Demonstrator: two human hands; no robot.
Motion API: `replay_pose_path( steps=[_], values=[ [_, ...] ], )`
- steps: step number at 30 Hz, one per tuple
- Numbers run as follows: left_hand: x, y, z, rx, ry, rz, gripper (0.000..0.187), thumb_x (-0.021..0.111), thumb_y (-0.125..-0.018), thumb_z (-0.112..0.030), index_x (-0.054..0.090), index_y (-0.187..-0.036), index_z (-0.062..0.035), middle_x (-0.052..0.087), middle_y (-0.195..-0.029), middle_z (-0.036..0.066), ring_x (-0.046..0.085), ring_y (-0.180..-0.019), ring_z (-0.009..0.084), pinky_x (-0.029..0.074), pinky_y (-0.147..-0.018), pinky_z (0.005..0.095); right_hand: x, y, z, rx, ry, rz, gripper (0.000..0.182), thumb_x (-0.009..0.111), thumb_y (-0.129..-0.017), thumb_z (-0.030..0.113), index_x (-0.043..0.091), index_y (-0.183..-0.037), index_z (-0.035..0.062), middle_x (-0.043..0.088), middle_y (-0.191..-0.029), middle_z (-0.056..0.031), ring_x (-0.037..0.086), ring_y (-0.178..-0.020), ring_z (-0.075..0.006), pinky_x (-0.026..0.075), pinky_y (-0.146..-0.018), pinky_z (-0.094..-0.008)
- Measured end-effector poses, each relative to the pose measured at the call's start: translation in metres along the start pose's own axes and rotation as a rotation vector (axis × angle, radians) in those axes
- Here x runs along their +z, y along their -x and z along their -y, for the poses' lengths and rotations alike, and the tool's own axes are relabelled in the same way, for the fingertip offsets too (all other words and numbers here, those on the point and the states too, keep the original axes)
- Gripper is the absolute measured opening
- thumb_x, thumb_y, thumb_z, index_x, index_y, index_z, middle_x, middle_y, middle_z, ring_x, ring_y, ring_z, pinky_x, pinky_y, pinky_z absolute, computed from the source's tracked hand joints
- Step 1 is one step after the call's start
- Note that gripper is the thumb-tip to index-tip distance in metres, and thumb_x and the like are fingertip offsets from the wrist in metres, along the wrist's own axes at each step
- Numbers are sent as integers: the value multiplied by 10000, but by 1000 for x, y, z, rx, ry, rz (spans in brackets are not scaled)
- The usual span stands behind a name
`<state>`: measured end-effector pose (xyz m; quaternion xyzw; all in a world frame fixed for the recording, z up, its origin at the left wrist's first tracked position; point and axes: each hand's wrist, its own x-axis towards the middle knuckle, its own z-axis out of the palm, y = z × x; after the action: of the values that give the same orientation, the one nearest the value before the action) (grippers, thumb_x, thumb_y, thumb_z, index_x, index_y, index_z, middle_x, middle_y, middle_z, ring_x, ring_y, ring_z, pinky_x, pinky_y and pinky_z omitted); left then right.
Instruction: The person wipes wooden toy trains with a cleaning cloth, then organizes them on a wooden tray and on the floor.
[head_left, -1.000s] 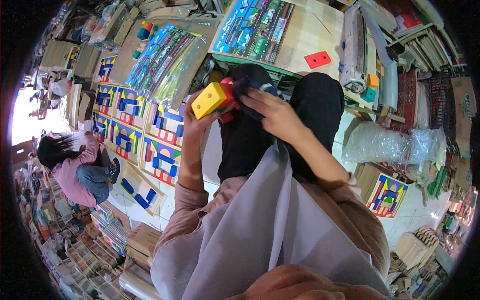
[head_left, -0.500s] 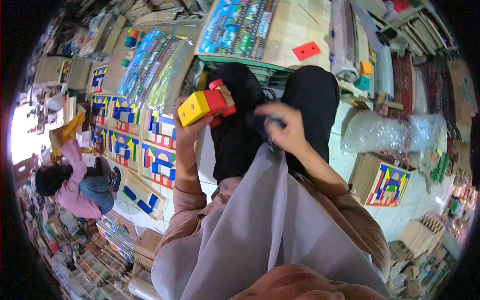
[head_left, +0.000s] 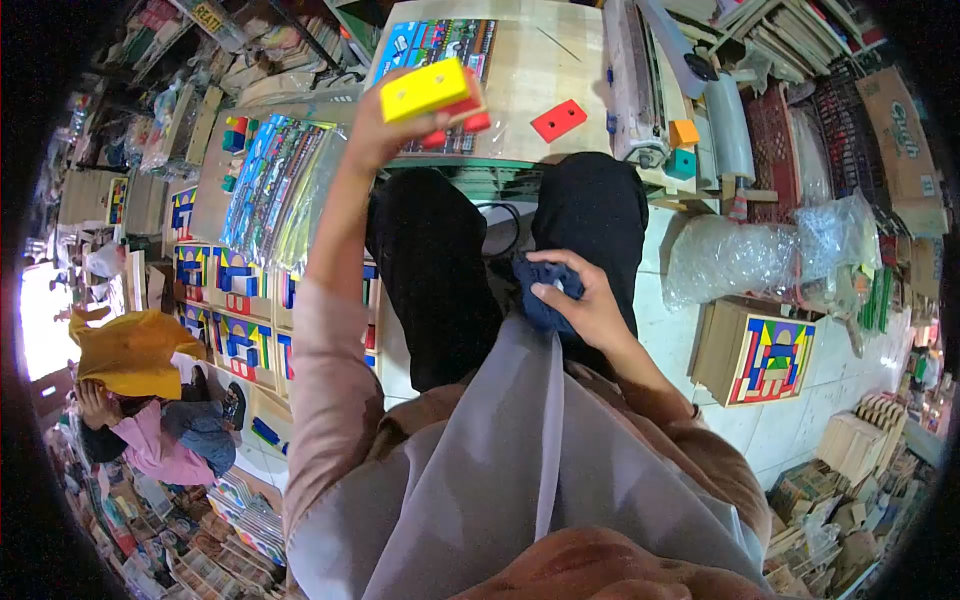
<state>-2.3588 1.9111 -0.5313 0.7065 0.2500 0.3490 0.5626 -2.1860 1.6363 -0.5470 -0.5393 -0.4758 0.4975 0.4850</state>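
Note:
My left hand (head_left: 378, 132) is wrapped round a wooden toy truck (head_left: 428, 90) with a yellow block on top and red parts beneath. It holds the truck up over the near edge of the table (head_left: 550, 70). Over my lap, my right hand (head_left: 592, 305) is closed on a crumpled dark blue cloth (head_left: 545, 292). A flat red block (head_left: 559, 121) with two dark holes lies on the table, right of the truck. Printed blue sheets (head_left: 440, 45) lie partly hidden behind the truck and left hand.
Trays of coloured blocks (head_left: 235, 275) stand at the left, beside wrapped printed sheets (head_left: 275, 185). Orange (head_left: 684, 133) and teal (head_left: 681, 164) blocks sit right of the table. Bubble wrap (head_left: 735, 262) and a block box (head_left: 770, 360) are at right. Another person (head_left: 165, 440) sits at left with yellow cloth (head_left: 135, 355).
My left hand has carried the toy truck up and forward from my lap to over the table. My right hand stays over the lap with the cloth. The other person's yellow cloth is more spread.

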Motion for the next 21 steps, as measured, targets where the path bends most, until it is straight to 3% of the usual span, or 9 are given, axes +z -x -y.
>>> replay_pose_path(
  steps=[1, 3, 7, 13, 15, 17, 20, 21],
  values=[
    [-1, -21, 9, 22, -235, -33, 490, 768, -618, -147, 547, -1038, -23, 622, -929, 36, 585, -833, 112, 461, -744, 255, -3, 3, 0, 28, -12, -32, 298, 616, -763, 34, 574, -1058, 26, 605, -1021, -72, 551, -930, -130, 407, -851, -264],
    [-8, -56, 34, 55, -210, -32, 510, 776, -599, -99, 544, -1048, -30, 627, -909, 28, 585, -820, 112, 465, -748, 253, -6, 9, -1, 46, -24, -52, 304, 618, -761, 32, 572, -1062, 27, 603, -1016, -69, 550, -914, -120, 410, -839, -256],
    [-41, -83, 65, -120, -234, 55, 519, 754, -607, -56, 528, -1073, -27, 620, -946, 12, 574, -862, 102, 457, -784, 255, -9, 13, -8, 63, -42, -189, 310, 624, -752, 20, 578, -1058, 34, 602, -999, -51, 546, -886, -107, 409, -813, -238],
    [-65, -81, 114, -250, -162, 42, 591, 760, -587, -29, 510, -1123, -31, 609, -969, 34, 579, -860, 121, 466, -776, 256, -13, 9, -10, 35, -4, -120, 339, 639, -728, 7, 584, -1060, 48, 604, -995, -53, 547, -893, -116, 407, -820, -244],
    [-64, -75, 138, -236, -165, -70, 629, 783, -581, -64, 497, -1139, -24, 604, -991, 38, 570, -887, 118, 459, -793, 262, -14, 4, -7, 52, -4, -91, 340, 642, -725, 8, 586, -1058, 51, 604, -988, -51, 547, -892, -117, 406, -823, -246],
    [-46, -62, 110, -233, -148, -122, 724, 807, -560, -82, 460, -1192, -23, 600, -994, 48, 563, -913, 133, 455, -814, 269, -15, -2, -3, 65, -8, -62, 341, 645, -722, 10, 587, -1056, 53, 604, -982, -49, 548, -891, -118, 405, -826, -248],
    [-49, -52, 101, -75, -269, -187, 809, 817, -552, -161, 418, -1241, -22, 603, -1004, 92, 573, -934, 182, 450, -834, 293, -24, -20, 15, -39, 88, -34, 281, 677, -706, 44, 609, -979, 34, 606, -978, -73, 565, -889, -149, 405, -836, -255],
    [-60, -50, 104, -30, -444, -171, 854, 814, -549, -214, 391, -1265, -21, 601, -1014, 121, 576, -943, 208, 449, -841, 308, -30, -38, 11, -288, 163, -36, 131, 685, -714, 79, 636, -825, 27, 614, -971, -85, 581, -877, -181, 430, -795, -271]
  ],
)
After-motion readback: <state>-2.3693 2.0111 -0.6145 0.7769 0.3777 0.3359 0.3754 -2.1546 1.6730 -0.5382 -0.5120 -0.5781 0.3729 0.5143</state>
